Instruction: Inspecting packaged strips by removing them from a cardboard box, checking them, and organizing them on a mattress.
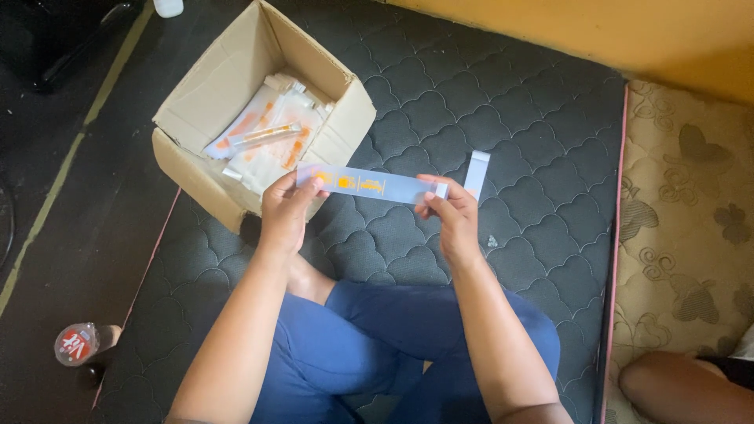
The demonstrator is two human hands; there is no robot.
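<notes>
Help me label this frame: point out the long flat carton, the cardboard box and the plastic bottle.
long flat carton (377, 186), head view, middle of its printed face.
cardboard box (192, 177), head view, near outer wall.
plastic bottle (76, 344), head view, its red label.

A long flat carton (369, 185), pale blue with small orange marks, is held level just to the right of the open cardboard box (204, 94), the left hand (284, 212) on one end and the right hand (452, 216) on the other, its white end flap (476, 173) unfolded. Inside the box lie white and orange sachets (259, 149) and a clear orange tube (265, 135). Well below the box, to its left, stands a bottle with a red label (76, 344).
</notes>
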